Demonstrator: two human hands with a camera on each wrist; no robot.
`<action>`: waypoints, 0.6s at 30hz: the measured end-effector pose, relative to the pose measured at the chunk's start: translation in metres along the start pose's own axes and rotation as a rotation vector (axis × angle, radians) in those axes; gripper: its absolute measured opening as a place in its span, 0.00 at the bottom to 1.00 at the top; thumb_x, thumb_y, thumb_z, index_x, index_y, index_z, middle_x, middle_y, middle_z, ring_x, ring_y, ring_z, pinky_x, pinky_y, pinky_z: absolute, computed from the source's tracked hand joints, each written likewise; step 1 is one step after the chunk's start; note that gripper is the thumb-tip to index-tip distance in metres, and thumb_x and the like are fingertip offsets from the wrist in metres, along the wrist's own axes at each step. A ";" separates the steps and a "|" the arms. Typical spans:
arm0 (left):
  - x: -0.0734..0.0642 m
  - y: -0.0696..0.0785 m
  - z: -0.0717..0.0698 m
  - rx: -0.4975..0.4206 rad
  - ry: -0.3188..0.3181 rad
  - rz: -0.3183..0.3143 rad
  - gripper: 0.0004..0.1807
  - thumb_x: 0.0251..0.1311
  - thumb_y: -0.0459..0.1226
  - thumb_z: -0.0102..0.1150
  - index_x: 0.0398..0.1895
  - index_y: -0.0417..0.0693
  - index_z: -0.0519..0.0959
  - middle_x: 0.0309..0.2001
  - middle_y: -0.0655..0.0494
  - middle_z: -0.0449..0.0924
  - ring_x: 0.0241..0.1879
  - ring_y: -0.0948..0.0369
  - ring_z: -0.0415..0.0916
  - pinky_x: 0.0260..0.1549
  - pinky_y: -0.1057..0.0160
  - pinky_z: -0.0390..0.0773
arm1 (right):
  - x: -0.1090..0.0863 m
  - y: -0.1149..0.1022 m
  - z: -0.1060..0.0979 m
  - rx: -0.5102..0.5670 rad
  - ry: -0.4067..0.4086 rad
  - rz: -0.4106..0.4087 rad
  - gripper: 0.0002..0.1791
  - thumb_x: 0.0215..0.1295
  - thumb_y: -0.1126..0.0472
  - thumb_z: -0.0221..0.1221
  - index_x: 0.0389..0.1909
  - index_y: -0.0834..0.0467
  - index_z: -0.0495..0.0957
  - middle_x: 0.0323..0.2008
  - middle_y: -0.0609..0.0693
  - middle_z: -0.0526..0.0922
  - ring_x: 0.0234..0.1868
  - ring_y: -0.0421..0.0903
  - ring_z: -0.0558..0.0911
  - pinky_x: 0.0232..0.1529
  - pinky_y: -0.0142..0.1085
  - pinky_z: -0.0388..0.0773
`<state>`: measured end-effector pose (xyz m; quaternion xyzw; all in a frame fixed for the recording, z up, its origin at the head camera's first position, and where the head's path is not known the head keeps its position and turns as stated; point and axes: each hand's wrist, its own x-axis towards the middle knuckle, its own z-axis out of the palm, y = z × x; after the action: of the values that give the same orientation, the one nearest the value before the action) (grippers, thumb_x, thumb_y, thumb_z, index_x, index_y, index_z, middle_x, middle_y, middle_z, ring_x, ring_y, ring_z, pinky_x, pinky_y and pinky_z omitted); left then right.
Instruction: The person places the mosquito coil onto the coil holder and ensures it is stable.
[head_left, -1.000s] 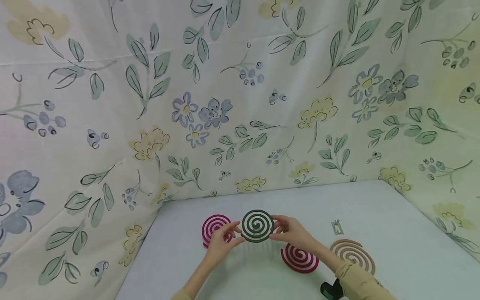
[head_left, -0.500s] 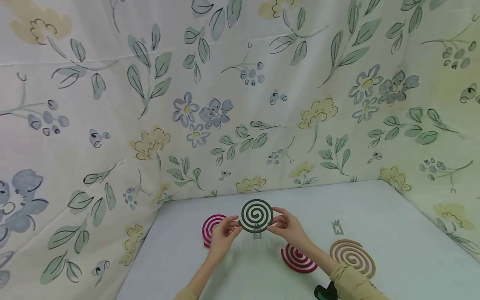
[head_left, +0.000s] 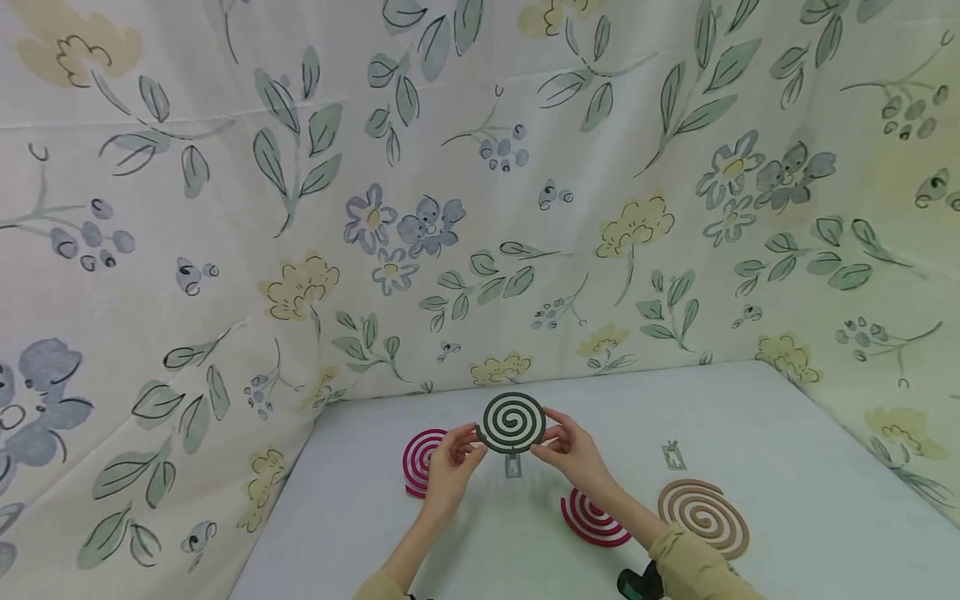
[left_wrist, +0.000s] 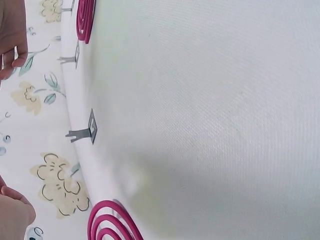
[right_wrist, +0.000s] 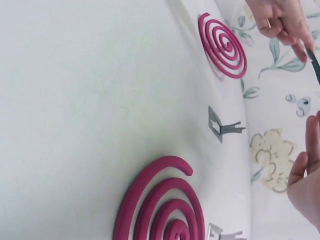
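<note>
A dark green mosquito coil (head_left: 513,424) is held up above the table between my two hands, its flat face toward the head camera. My left hand (head_left: 448,468) pinches its left edge, and my right hand (head_left: 576,457) pinches the right edge. Just under the coil's lower rim, in the head view, a small metal coil stand (head_left: 513,468) shows on the table. The left wrist view shows that stand (left_wrist: 92,133) with its forked prong upright, apart from both hands. In the right wrist view only a sliver of the green coil (right_wrist: 315,65) shows.
One crimson coil (head_left: 407,461) lies behind my left hand; another (head_left: 581,527) lies below my right forearm. Farther right are a tan coil (head_left: 705,518) and a second metal stand (head_left: 674,457). A dark object (head_left: 636,583) sits by the right sleeve. Floral cloth (head_left: 480,208) hangs behind the table.
Both hands have raised the green coil and moved it slightly away, uncovering the metal stand beneath it. The coils on the table have stayed put.
</note>
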<state>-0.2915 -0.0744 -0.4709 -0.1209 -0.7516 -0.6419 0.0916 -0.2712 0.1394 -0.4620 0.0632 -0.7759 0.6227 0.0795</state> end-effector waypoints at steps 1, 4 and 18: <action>0.001 -0.001 0.001 -0.001 -0.007 0.002 0.22 0.57 0.33 0.63 0.56 0.42 0.74 0.46 0.43 0.81 0.35 0.69 0.72 0.34 0.76 0.70 | 0.000 0.000 0.001 0.007 0.009 0.008 0.35 0.58 0.65 0.64 0.66 0.60 0.63 0.38 0.57 0.83 0.30 0.37 0.78 0.33 0.26 0.75; 0.003 -0.004 0.003 -0.007 -0.018 0.027 0.24 0.56 0.30 0.63 0.58 0.38 0.72 0.45 0.39 0.81 0.34 0.69 0.73 0.32 0.75 0.68 | 0.001 0.001 0.003 0.051 0.027 0.029 0.34 0.59 0.66 0.62 0.67 0.60 0.63 0.38 0.58 0.83 0.31 0.37 0.79 0.36 0.25 0.76; -0.003 0.012 0.013 0.000 -0.035 -0.024 0.31 0.58 0.28 0.59 0.65 0.38 0.62 0.43 0.35 0.79 0.37 0.62 0.72 0.33 0.73 0.71 | 0.005 0.014 0.016 0.103 0.117 0.073 0.31 0.58 0.66 0.63 0.64 0.60 0.67 0.38 0.60 0.85 0.31 0.41 0.82 0.36 0.28 0.76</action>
<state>-0.2846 -0.0602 -0.4628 -0.1229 -0.7547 -0.6406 0.0705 -0.2792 0.1268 -0.4776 0.0025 -0.7386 0.6669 0.0987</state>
